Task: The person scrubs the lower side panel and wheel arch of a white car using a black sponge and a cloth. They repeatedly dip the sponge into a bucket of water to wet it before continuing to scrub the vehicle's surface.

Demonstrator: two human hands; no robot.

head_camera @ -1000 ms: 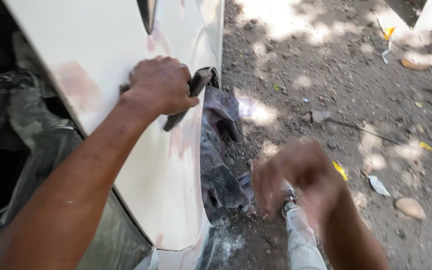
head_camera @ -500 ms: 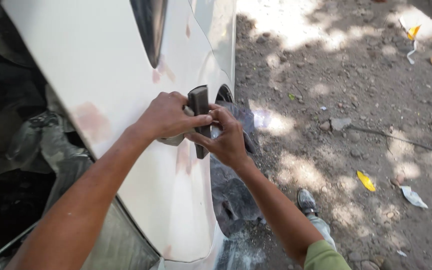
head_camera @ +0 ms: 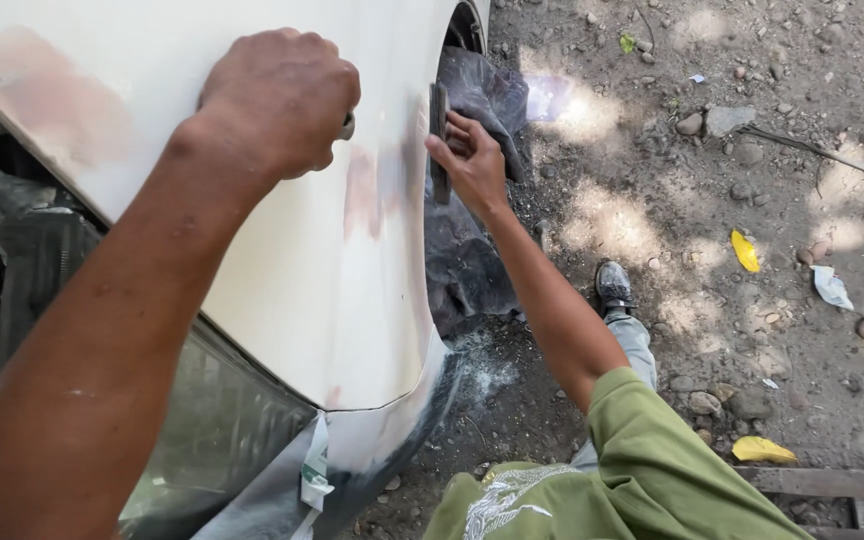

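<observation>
The sanding block (head_camera: 439,140) sits upright under our right hand (head_camera: 472,165), fingers pinning it against the white panel (head_camera: 292,290) at the wheel-arch edge. Our left hand (head_camera: 277,100), fisted around something small, braces on the panel, likely to steady us.

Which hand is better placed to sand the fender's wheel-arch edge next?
Probably the right hand: it holds the dark sanding block against that edge of the white fender, while the left hand is braced higher up the panel.
</observation>
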